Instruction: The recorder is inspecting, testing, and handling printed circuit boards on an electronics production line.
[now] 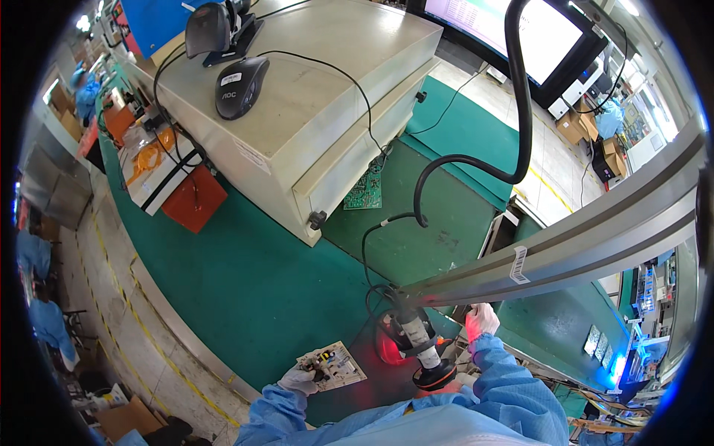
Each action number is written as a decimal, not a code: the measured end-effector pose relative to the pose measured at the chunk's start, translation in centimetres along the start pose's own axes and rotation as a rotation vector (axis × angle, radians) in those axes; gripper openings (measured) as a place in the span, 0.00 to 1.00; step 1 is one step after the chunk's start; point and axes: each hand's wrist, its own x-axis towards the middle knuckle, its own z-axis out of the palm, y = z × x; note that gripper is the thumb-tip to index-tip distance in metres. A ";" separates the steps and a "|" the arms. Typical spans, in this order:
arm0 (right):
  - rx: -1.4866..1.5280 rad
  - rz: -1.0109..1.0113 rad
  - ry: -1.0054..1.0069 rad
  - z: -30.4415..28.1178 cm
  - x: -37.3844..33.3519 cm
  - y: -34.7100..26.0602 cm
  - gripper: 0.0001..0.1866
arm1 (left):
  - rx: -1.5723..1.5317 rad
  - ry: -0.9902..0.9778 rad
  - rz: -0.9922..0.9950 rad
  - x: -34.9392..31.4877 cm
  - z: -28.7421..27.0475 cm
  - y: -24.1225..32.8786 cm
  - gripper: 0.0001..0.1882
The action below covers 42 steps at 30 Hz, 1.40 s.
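My left hand (299, 380), in a white glove, grips the left edge of a pale circuit board (343, 370) that carries dark and yellow parts. The board is held tilted above the green bench (245, 286). On the other side, my gloved right hand (483, 320) reaches up beside the foot of a metal beam, with red light on it. Its fingers are curled, and what they hold, if anything, is hidden. Between the hands hangs a pale cylindrical device (418, 336) with a black ring at its lower end and red glow around it.
The aluminium beam (573, 238) slants across the right side. A beige cabinet (297, 97) bears a black mouse (242, 88) and a handheld scanner (210, 31). A green circuit board (364, 189) lies by the cabinet. A thick black cable (476, 163) hangs before a monitor (532, 33); a red box (195, 197) lies left.
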 end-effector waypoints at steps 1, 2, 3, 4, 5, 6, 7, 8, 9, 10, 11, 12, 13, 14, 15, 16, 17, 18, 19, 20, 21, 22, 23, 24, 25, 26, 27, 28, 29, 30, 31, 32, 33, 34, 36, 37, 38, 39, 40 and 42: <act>-0.007 0.001 -0.001 0.0 0.0 0.0 0.06 | -0.006 -0.015 -0.013 0.0 0.6 0.2 0.42; -0.005 0.000 -0.001 0.0 0.0 0.0 0.06 | -0.005 -0.014 -0.011 -0.1 0.5 0.2 0.42; -0.024 -0.001 -0.011 -0.1 -0.1 0.1 0.05 | -0.035 -0.005 -0.018 -0.2 0.3 0.2 0.41; -0.043 -0.004 -0.021 0.0 -0.1 0.2 0.04 | -0.065 0.005 -0.024 -0.3 0.1 0.2 0.41; -0.040 -0.005 -0.020 0.0 -0.1 0.2 0.04 | -0.064 0.005 -0.021 -0.3 0.0 0.1 0.41; -0.047 0.002 -0.023 0.1 -0.2 0.3 0.03 | -0.077 -0.018 -0.012 -0.2 -0.2 0.1 0.40; -0.054 0.008 -0.027 0.1 -0.2 0.3 0.02 | -0.090 -0.041 -0.002 -0.1 -0.4 0.0 0.40; -0.051 0.005 -0.027 0.2 -0.2 0.4 0.02 | -0.090 -0.039 0.001 -0.1 -0.8 -0.1 0.40; -0.057 -0.012 -0.011 0.3 -0.3 0.5 0.03 | -0.097 -0.041 -0.003 -0.1 -1.2 -0.2 0.40; -0.064 -0.027 0.006 0.4 -0.3 0.5 0.04 | -0.104 -0.042 -0.010 -0.1 -1.4 -0.2 0.39; -0.061 -0.028 0.005 0.4 -0.3 0.6 0.04 | -0.103 -0.040 -0.007 0.0 -1.7 -0.3 0.39; -0.068 -0.022 0.004 0.4 -0.3 0.6 0.03 | -0.108 -0.034 -0.002 0.0 -1.9 -0.4 0.39; -0.074 -0.016 0.003 0.5 -0.3 0.6 0.03 | -0.112 -0.027 0.004 0.1 -2.0 -0.5 0.39; -0.070 -0.017 0.001 0.5 -0.3 0.6 0.03 | -0.117 -0.020 0.010 0.0 -2.2 -0.6 0.38; -0.068 -0.005 -0.007 0.5 -0.3 0.5 0.03 | -0.122 -0.012 0.018 0.0 -2.3 -0.7 0.38; -0.070 0.009 -0.014 0.4 -0.3 0.5 0.03 | -0.127 -0.008 0.020 0.1 -1.9 -0.7 0.38; -0.069 0.009 -0.014 0.3 -0.3 0.5 0.03 | -0.127 -0.008 0.021 0.1 -1.6 -0.6 0.38; -0.062 0.010 -0.011 0.2 -0.3 0.4 0.03 | -0.105 0.000 0.013 0.2 -1.3 -0.5 0.37; -0.051 0.009 -0.009 0.1 -0.2 0.4 0.03 | -0.083 0.010 0.010 0.0 -0.8 -0.4 0.37; -0.047 0.005 -0.010 0.2 -0.2 0.4 0.03 | -0.083 0.012 0.016 -0.1 -1.2 -0.4 0.37; -0.047 0.005 -0.013 0.3 -0.3 0.5 0.04 | -0.082 0.015 0.018 -0.2 -2.0 -0.5 0.36; -0.051 0.008 -0.015 0.4 -0.4 0.7 0.04 | -0.082 0.015 0.016 -0.1 -1.4 -0.4 0.36; -0.053 0.007 -0.015 0.5 -0.4 0.9 0.04 | -0.083 0.013 0.016 -0.1 -0.8 -0.3 0.36; -0.065 0.006 -0.011 0.6 -0.4 1.1 0.04 | -0.076 -0.010 0.019 0.0 -0.1 -0.1 0.36; -0.074 0.003 -0.009 0.6 -0.5 0.9 0.04 | -0.069 -0.030 0.026 -0.2 0.7 0.1 0.36; -0.072 0.001 -0.011 0.6 -0.5 0.8 0.04 | -0.070 -0.028 0.029 -0.2 0.5 0.0 0.36; -0.074 -0.004 -0.006 0.4 -0.4 0.6 0.04 | -0.068 -0.042 0.030 -0.1 0.0 -0.1 0.36; -0.076 -0.010 -0.001 0.4 -0.3 0.5 0.04 | -0.067 -0.057 0.031 0.0 -0.3 -0.2 0.37; -0.074 -0.012 -0.002 0.4 -0.3 0.4 0.04 | -0.067 -0.055 0.034 0.0 -0.6 -0.2 0.37; -0.074 -0.011 0.000 0.4 -0.3 0.3 0.05 | -0.066 -0.064 0.046 -0.1 -0.9 -0.3 0.37; -0.077 -0.010 0.004 0.3 -0.3 0.4 0.05 | -0.065 -0.075 0.055 0.0 -0.8 -0.3 0.37; -0.079 -0.011 0.006 0.4 -0.3 0.6 0.05 | -0.066 -0.077 0.056 0.1 -0.7 -0.3 0.37; -0.073 -0.013 0.006 0.5 -0.4 0.8 0.05 | -0.059 -0.075 0.046 0.1 -0.6 -0.2 0.38; -0.065 -0.015 0.005 0.6 -0.5 0.9 0.05 | -0.053 -0.072 0.038 0.0 -0.4 -0.1 0.38; -0.064 -0.018 0.013 0.6 -0.5 1.0 0.05 | -0.055 -0.064 0.044 0.0 0.0 -0.1 0.37; -0.062 -0.020 0.016 0.7 -0.5 0.9 0.05 | -0.058 -0.051 0.049 -0.1 0.1 -0.1 0.37; -0.060 -0.020 0.014 0.7 -0.5 0.8 0.05 | -0.058 -0.049 0.050 -0.1 0.0 -0.1 0.37; -0.056 -0.020 0.013 0.6 -0.4 0.7 0.05 | -0.057 -0.058 0.055 0.0 -0.2 -0.1 0.37; -0.052 -0.020 0.015 0.5 -0.4 0.7 0.05 | -0.054 -0.070 0.060 0.0 0.0 -0.1 0.36; -0.059 -0.011 0.010 0.6 -0.4 0.9 0.05 | -0.048 -0.072 0.069 0.1 0.4 -0.1 0.36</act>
